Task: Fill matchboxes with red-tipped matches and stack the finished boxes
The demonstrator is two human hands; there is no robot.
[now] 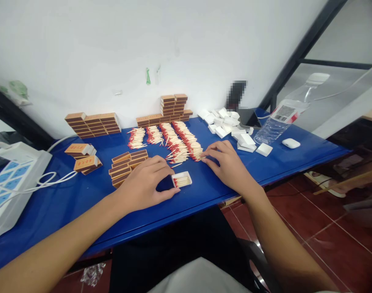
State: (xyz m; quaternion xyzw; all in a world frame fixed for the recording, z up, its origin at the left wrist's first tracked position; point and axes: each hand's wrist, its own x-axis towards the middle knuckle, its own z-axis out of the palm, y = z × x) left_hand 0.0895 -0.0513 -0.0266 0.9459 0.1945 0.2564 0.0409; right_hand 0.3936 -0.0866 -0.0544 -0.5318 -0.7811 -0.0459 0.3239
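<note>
Filling step, apparently: the left hand, half curled, held the tray at its fingertips; the right hand, nearly pinched, met matches before it, grip indeterminable; the next move seemingly called for a light pinch

Clear plastic bottle near a small white case, white power strip at far left

Bare blue table leaves passage between white tray and right fingers, with match rows apparently blocking behind.
</note>
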